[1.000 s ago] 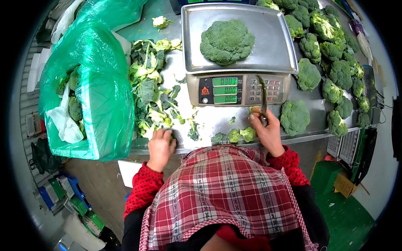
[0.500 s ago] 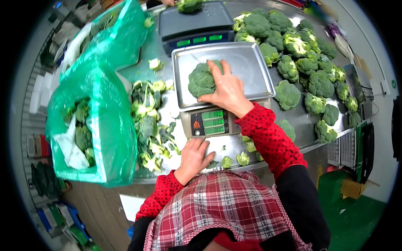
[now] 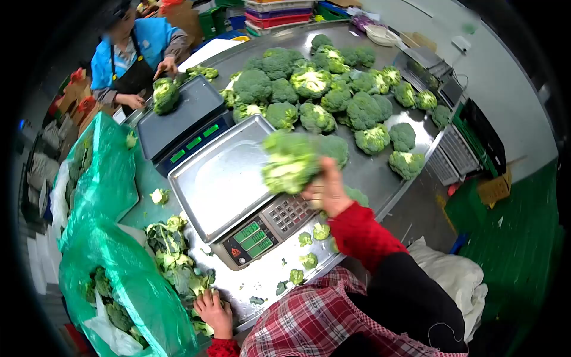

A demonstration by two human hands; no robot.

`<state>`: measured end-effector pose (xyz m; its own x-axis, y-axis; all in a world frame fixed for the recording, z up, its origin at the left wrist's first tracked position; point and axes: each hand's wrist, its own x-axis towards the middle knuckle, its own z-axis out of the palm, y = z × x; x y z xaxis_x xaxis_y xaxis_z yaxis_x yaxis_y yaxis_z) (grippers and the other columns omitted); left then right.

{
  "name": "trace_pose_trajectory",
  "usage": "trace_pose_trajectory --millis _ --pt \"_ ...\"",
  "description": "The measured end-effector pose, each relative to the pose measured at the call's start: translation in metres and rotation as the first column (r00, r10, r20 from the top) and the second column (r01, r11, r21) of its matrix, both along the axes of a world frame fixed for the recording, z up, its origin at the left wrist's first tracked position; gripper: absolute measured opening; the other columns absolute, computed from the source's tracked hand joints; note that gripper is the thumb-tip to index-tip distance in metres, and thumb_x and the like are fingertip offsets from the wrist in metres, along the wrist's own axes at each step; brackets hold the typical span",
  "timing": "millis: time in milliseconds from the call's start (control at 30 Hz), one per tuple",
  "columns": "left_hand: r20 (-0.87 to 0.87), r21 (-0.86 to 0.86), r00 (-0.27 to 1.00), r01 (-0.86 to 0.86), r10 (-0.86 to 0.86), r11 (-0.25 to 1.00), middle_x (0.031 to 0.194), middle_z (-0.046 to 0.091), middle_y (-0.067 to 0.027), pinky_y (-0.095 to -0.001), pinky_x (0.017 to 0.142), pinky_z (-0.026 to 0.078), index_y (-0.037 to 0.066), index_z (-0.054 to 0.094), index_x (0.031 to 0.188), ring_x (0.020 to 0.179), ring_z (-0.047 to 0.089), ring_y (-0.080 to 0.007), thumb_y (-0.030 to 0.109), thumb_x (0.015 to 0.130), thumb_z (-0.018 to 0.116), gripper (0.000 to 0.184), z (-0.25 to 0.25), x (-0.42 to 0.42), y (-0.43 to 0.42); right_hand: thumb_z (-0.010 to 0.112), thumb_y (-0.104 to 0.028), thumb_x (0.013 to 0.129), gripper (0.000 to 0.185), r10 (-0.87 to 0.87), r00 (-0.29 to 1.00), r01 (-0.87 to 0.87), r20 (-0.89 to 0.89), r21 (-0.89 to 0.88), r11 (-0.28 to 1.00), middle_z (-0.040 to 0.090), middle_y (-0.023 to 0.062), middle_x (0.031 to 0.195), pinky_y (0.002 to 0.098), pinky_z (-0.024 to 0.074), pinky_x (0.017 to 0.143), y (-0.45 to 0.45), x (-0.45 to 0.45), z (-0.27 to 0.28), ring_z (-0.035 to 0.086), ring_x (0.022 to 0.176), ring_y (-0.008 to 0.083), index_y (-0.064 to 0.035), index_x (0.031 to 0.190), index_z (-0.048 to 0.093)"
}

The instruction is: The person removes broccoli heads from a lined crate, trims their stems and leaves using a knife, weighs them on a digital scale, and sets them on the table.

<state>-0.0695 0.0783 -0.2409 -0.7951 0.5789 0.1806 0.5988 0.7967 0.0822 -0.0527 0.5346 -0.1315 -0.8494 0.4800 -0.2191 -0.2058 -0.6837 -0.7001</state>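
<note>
My right hand [image 3: 324,187] is closed on a broccoli head [image 3: 288,162], blurred by motion, above the right side of the near scale's bare metal tray [image 3: 223,178]. Its stem end is toward my fingers. The scale's green display [image 3: 254,238] is lit. My left hand [image 3: 214,312] lies with fingers spread at the table's near edge, beside the cut leaves and stems [image 3: 175,256]. Small broccoli florets [image 3: 308,260] lie on the table in front of the scale.
A pile of broccoli [image 3: 309,83] covers the table beyond the scale. Green bags [image 3: 119,273] with broccoli stand at the left. A co-worker in blue [image 3: 154,44] is at a dark scale [image 3: 184,116] holding a broccoli head [image 3: 165,95]. Stacked crates [image 3: 278,15] stand behind.
The view has turned right. The broccoli head has left the near scale's tray, and my right hand now holds one above it. My left hand has moved left to the leaves.
</note>
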Motion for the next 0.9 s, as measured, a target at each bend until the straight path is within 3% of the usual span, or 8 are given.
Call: trace_pose_trajectory --millis 133,333,367,433,633,700,800,900 --pt "-0.03 0.031 0.999 -0.013 0.014 0.999 0.117 0.056 -0.017 -0.0566 0.103 0.032 0.006 0.061 0.101 0.112 0.049 -0.0398 0.016 0.065 0.069 0.038 0.004 0.006 0.013 0.049 -0.073 0.084 0.081 -0.521 0.811 0.428 0.266 0.337 0.839 0.059 0.0209 0.064 0.0422 0.0469 0.05 0.1 0.053 0.005 0.058 0.053 0.0325 -0.0159 0.14 0.04" --pt "-0.098 -0.068 0.993 0.059 -0.066 0.996 0.111 0.057 -0.013 -0.0542 0.102 0.035 0.007 0.06 0.095 0.108 0.053 -0.0327 0.016 0.069 0.066 0.028 -0.005 -0.015 0.003 0.041 -0.041 0.103 0.062 -0.432 0.898 0.343 0.082 0.484 0.805 0.047 0.0197 0.144 0.0393 0.0321 0.112 0.165 0.046 0.088 0.04 0.137 0.0318 -0.007 0.15 0.02" --pt "-0.122 -0.105 0.99 0.059 -0.072 0.993 0.119 0.056 -0.0136 -0.0533 0.103 0.034 0.009 0.059 0.102 0.113 0.051 -0.0337 0.02 0.066 0.072 0.04 -0.008 -0.02 -0.005 0.04 -0.042 0.103 0.06 -0.424 0.905 0.34 0.038 0.534 0.774 0.048 0.019 0.144 0.0296 0.0441 0.095 0.149 0.041 0.08 0.058 0.112 0.0211 -0.0077 0.15 0.024" --pt "-0.04 -0.097 0.999 0.006 -0.01 0.995 0.123 0.056 -0.0135 -0.0538 0.102 0.035 0.009 0.06 0.099 0.112 0.052 -0.0326 0.019 0.066 0.072 0.037 -0.015 -0.016 -0.008 0.043 -0.036 0.104 0.052 -0.34 0.94 0.238 0.037 0.643 0.728 0.052 0.0163 0.141 0.0169 0.0301 0.052 0.11 0.037 0.051 0.029 0.058 0.0024 -0.0071 0.147 0.038" --pt "-0.428 0.209 0.904 0.086 0.012 0.974 0.101 0.065 -0.011 -0.0404 0.074 0.052 0.012 0.067 0.107 0.087 0.063 -0.0251 0.022 0.073 0.075 0.036 0.164 -0.046 -0.046 0.063 -0.025 0.096 0.046 -0.147 0.925 -0.175 0.349 0.738 0.651 0.07 0.007 0.102 0.0189 0.0293 0.04 -0.005 0.005 -0.027 0.036 0.046 0.0013 -0.0012 0.133 0.052" --pt "-0.291 0.389 0.859 -0.296 0.421 0.872 0.106 0.065 -0.017 -0.0397 0.081 0.052 0.001 0.065 0.105 0.095 0.063 -0.0319 0.024 0.075 0.073 0.039 0.203 -0.093 -0.107 0.063 -0.02 0.095 0.043 -0.067 0.942 -0.227 0.328 0.775 0.59 0.07 0.0055 0.098 0.0187 0.03 0.04 -0.023 -0.01 -0.04 0.037 0.046 0.0015 -0.0008 0.132 0.051" --pt "0.119 -0.105 0.788 -0.595 0.604 0.797 0.112 0.063 -0.0198 -0.0412 0.078 0.054 0.001 0.058 0.117 0.101 0.061 -0.0362 0.042 0.072 0.072 0.063 0.148 -0.146 -0.216 0.062 -0.009 0.094 0.036 0.102 0.954 -0.293 0.281 0.814 0.502 0.069 0.0074 0.101 0.0217 0.0442 0.064 -0.051 -0.02 -0.037 0.056 0.07 0.0072 0.0012 0.128 0.055" --pt "0.72 -0.355 0.303 -0.613 0.625 0.706 0.135 0.051 -0.0233 -0.0452 0.076 0.058 0.0 0.04 0.14 0.118 0.056 -0.0365 0.049 0.073 0.071 0.088 0.142 -0.159 -0.208 0.063 -0.004 0.09 0.033 0.166 0.933 -0.358 0.318 0.859 0.365 0.068 0.0084 0.102 0.0301 0.0455 0.091 -0.072 -0.016 -0.026 0.061 0.096 0.0147 0.003 0.123 0.059"
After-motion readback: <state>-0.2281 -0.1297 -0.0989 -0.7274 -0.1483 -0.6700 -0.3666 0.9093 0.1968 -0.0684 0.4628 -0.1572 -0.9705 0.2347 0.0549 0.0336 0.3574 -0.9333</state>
